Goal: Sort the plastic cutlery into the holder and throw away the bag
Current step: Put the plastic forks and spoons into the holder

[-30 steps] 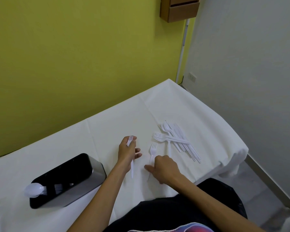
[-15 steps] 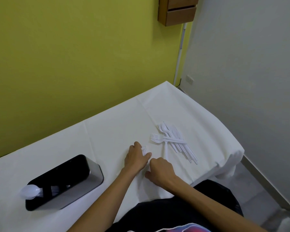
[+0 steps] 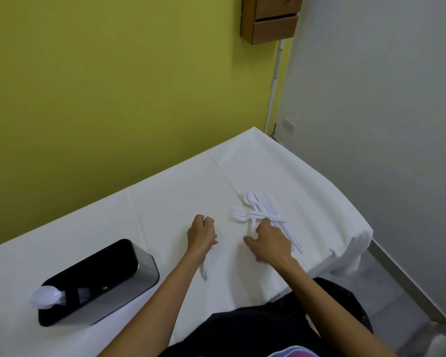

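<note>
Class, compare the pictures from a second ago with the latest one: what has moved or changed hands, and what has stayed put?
The right hand left the single fork and reached right to the fork pile. That fork is gone from the cloth. The left hand stays closed on forks. The holder with its spoon has not moved.

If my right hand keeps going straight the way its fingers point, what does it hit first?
The right hand points up and to the right, at the pile of white plastic forks. Its fingertips already seem to touch the nearest handles, though depth is unclear.
</note>
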A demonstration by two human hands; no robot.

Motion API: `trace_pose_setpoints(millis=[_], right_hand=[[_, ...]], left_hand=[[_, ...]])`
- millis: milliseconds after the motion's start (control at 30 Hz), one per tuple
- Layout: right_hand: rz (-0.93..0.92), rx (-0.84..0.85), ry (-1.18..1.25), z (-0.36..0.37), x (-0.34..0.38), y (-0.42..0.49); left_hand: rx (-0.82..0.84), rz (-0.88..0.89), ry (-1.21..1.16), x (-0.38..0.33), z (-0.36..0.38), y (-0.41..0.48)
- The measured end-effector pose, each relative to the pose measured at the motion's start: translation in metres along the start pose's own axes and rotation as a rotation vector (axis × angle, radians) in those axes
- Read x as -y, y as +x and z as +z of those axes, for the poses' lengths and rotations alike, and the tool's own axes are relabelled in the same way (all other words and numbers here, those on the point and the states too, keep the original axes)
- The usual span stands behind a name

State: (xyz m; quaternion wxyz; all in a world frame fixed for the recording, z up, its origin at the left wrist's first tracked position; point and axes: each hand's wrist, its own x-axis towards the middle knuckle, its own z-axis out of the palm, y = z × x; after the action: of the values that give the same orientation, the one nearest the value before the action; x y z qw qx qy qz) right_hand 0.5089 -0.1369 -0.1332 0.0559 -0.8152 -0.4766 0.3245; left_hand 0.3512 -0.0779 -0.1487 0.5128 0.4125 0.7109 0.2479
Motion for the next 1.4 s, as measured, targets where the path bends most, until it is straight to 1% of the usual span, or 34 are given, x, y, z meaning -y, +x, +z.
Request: trace_pose_setpoints(millis=[67, 100, 167, 233, 333, 400, 433, 467, 533, 567, 600, 633, 700, 767, 867, 933, 1000, 1100, 1200, 1267, 1333, 1400], right_hand=[[0.036, 0.154, 0.34, -0.001, 0.004, -0.007], [0.03, 0.209, 0.455, -0.003, 0.006, -0.012], [-0.004, 0.319, 0.608, -0.007, 0.013, -0.027], [-0.06, 0.417, 0.664, -0.011, 0.02, -0.042], [-0.139, 0.464, 0.619, -0.013, 0.028, -0.052], [-0.181, 0.42, 0.556, -0.012, 0.029, -0.045], [-0.201, 0.351, 0.505, -0.01, 0.027, -0.037], [-0.216, 0.237, 0.434, -0.009, 0.023, -0.027], [-0.235, -0.045, 0.207, -0.006, 0.015, -0.005], [-0.237, -0.141, 0.077, -0.004, 0.011, 0.005], [-0.236, -0.186, -0.039, -0.002, 0.007, 0.014], [-0.23, -0.195, -0.128, 0.0, 0.006, 0.021], [-0.211, -0.184, -0.227, 0.003, 0.007, 0.026], [-0.201, -0.193, -0.258, 0.004, 0.008, 0.026], [-0.189, -0.2, -0.268, 0.004, 0.006, 0.026], [-0.196, -0.17, -0.204, 0.003, 0.005, 0.028], [-0.206, -0.092, -0.047, 0.001, 0.009, 0.026], [-0.255, 0.001, 0.163, 0.001, 0.02, 0.018], [-0.305, 0.087, 0.247, 0.0, 0.028, 0.013], [-0.32, 0.124, 0.288, -0.003, 0.028, 0.016], [-0.304, 0.131, 0.365, -0.005, 0.023, 0.022], [-0.254, 0.045, 0.382, -0.006, 0.016, 0.031]], left_hand=[[0.052, -0.076, -0.129, -0.004, 0.0, 0.003], [0.09, -0.106, -0.151, -0.005, -0.001, 0.004], [0.187, -0.13, -0.111, -0.007, -0.002, 0.005], [0.278, -0.119, 0.005, -0.006, -0.005, 0.003], [0.361, -0.081, 0.107, -0.003, -0.009, 0.003], [0.344, -0.052, 0.068, -0.002, -0.011, 0.007], [0.308, -0.049, 0.028, -0.003, -0.012, 0.009], [0.266, -0.056, -0.022, -0.004, -0.014, 0.011], [0.199, -0.087, -0.145, -0.007, -0.018, 0.014], [0.181, -0.104, -0.201, -0.008, -0.02, 0.015], [0.175, -0.114, -0.25, -0.008, -0.021, 0.016], [0.18, -0.115, -0.294, -0.008, -0.021, 0.016], [0.197, -0.111, -0.383, -0.009, -0.021, 0.013], [0.191, -0.118, -0.44, -0.009, -0.019, 0.011], [0.151, -0.11, -0.401, -0.005, -0.017, 0.009], [0.132, -0.089, -0.341, 0.0, -0.015, 0.01], [0.126, -0.064, -0.273, 0.004, -0.011, 0.01], [0.168, -0.028, -0.221, 0.002, -0.007, 0.007], [0.168, -0.015, -0.194, -0.004, -0.003, 0.008], [0.164, -0.011, -0.217, -0.007, -0.002, 0.01], [0.156, -0.006, -0.226, -0.008, -0.001, 0.012], [0.122, -0.022, -0.202, -0.007, -0.002, 0.013]])
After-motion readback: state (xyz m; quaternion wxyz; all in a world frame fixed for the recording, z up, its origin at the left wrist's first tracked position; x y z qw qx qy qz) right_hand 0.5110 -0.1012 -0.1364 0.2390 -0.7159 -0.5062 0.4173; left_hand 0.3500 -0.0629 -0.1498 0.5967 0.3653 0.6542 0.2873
